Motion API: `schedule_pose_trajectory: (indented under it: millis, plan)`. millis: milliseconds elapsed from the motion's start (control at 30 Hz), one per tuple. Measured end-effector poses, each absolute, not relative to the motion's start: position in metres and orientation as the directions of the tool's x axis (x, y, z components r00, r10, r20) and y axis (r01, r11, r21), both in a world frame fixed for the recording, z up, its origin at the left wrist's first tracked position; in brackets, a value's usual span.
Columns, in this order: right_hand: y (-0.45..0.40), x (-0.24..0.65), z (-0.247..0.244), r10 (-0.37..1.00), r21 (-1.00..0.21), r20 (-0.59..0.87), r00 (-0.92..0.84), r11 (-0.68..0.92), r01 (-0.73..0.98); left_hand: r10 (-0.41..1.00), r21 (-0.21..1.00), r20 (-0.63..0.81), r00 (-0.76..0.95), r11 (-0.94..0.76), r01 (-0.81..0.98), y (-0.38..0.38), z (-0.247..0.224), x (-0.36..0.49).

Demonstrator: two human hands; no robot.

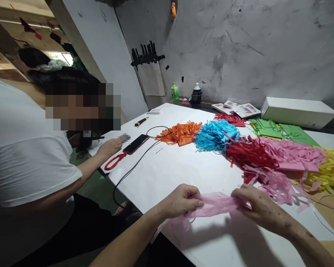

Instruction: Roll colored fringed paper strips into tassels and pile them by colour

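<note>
Spanning lower centre, the pink strip [218, 204] is pinched taut between left hand [179, 201] and right hand [254, 204]; fringed bundles [215, 136], centre to right edge, appear already cut, the strip not yet bundled.

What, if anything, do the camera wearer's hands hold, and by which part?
A thin, translucent pink band of sheet material: the left hand pinches one side of its bunched span, the right hand the other.
</note>
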State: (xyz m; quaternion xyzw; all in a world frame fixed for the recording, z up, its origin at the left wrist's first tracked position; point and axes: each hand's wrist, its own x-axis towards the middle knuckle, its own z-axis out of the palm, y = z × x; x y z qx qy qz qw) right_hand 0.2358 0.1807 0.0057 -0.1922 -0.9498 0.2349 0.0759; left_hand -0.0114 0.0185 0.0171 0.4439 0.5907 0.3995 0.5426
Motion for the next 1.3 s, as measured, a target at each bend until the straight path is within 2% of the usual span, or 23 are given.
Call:
schedule_pose_trajectory:
  millis: [100,167,233,300,367,467,567,700,867,967,1033,1233,1300]
  plan:
    - [0.201,0.246,0.009,0.387,-0.231,0.161,-0.908,0.909,0.347,0.948,0.942,-0.315,-0.033,0.317,0.115,0.025,0.009,-0.008]
    - [0.208,0.252,0.007,0.373,-0.166,0.187,-0.909,0.924,0.345,0.946,0.926,-0.321,-0.047,0.324,0.195,0.031,0.001,-0.003]
    - [0.206,0.251,0.004,0.337,-0.217,0.194,-0.921,0.931,0.294,0.949,0.904,-0.311,-0.061,0.315,0.290,0.037,-0.008,0.002]
    - [0.197,0.240,0.001,0.291,-0.337,0.190,-0.938,0.916,0.216,0.953,0.887,-0.296,-0.065,0.299,0.352,0.042,-0.014,0.005]
    - [0.185,0.221,-0.003,0.252,-0.448,0.187,-0.949,0.882,0.146,0.956,0.877,-0.288,-0.054,0.286,0.385,0.046,-0.016,0.006]
    - [0.173,0.193,-0.011,0.209,-0.543,0.159,-0.965,0.835,0.092,0.959,0.864,-0.278,-0.050,0.273,0.423,0.045,-0.012,0.004]
    - [0.173,0.181,-0.018,0.209,-0.596,0.112,-0.971,0.797,0.102,0.964,0.822,-0.259,-0.068,0.257,0.509,0.040,-0.004,-0.003]
    - [0.176,0.182,-0.026,0.290,-0.667,0.080,-0.954,0.726,0.165,0.968,0.784,-0.244,-0.061,0.234,0.575,0.032,-0.002,-0.013]
    - [0.168,0.183,-0.046,0.373,-0.615,0.099,-0.922,0.752,0.238,0.980,0.783,-0.077,-0.185,0.174,0.597,0.025,-0.021,-0.014]
    - [0.162,0.185,-0.054,0.382,-0.567,0.161,-0.910,0.790,0.232,0.968,0.705,0.044,-0.245,0.144,0.695,0.021,-0.031,-0.011]
    - [0.161,0.189,-0.056,0.354,-0.519,0.226,-0.908,0.832,0.195,0.969,0.633,0.125,-0.213,0.087,0.769,0.019,-0.036,-0.010]
    - [0.164,0.200,-0.053,0.203,-0.309,0.414,-0.887,0.948,0.073,0.934,0.260,0.328,0.144,-0.235,0.937,0.015,-0.053,-0.016]
    - [0.164,0.205,-0.054,0.163,-0.251,0.436,-0.885,0.966,0.055,0.914,0.189,0.354,0.201,-0.280,0.941,0.013,-0.057,-0.018]
